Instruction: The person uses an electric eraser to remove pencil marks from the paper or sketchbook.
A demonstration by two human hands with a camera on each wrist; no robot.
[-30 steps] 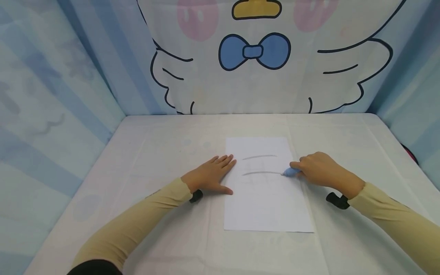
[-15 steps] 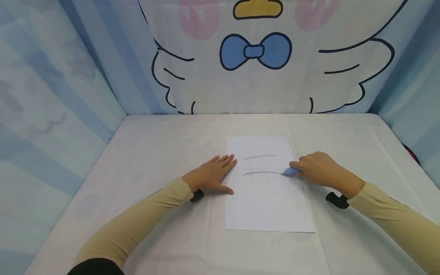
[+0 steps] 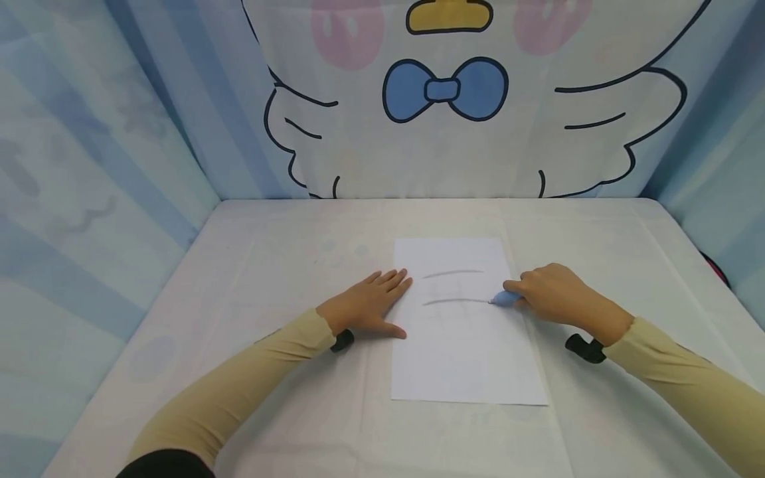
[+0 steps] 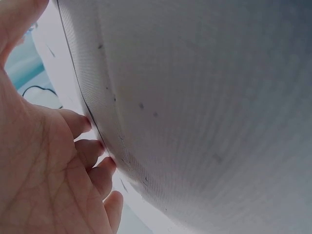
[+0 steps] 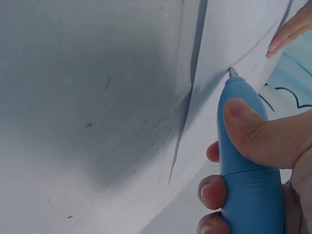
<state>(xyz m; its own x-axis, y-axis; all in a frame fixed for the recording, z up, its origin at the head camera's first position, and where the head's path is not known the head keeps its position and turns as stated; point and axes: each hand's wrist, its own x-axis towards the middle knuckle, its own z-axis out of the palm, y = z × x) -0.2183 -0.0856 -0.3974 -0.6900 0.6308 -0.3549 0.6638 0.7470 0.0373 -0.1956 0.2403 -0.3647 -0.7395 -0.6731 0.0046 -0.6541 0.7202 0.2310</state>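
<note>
A white sheet of paper lies on the table and bears two thin grey lines, one above the other. My left hand rests with spread fingers on its left edge. In the left wrist view the fingertips meet the paper's edge. With curled fingers my right hand grips a thick blue pen, the thumb pressed along its barrel. The pen's metal tip is at the right end of the lower line. The palm side of the left hand is hidden in the head view.
A white cloth covers the table, with small specks showing in the wrist views. Behind it hangs a curtain printed with a cartoon figure and a blue bow tie. Blue and white striped curtains close off both sides.
</note>
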